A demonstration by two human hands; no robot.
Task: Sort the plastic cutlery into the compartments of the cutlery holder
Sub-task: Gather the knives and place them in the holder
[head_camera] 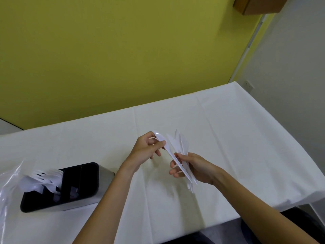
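Cutlery (181,145) fans up from the right hand (197,168), whose fingers curl round the handles. The left hand (147,147) pinches one piece (162,138) by its tip, just left of that grip. Drawing it out lengthwise should keep the bundle intact before it goes to the cutlery holder (105,176), well left on the white cloth (228,129) below a yellow wall (123,50).

The right hand (195,169) grips a fanned bundle of white plastic knives (182,143), blades pointing up and away from it. Just left of it, the left hand (146,148) pinches the upper end of one white piece (161,138) whose lower end reaches into that bundle. Well left of the left hand, nearer the person, stands the cutlery holder (105,175), forks (47,176) in its compartment farthest from both hands, on the white table (228,120)
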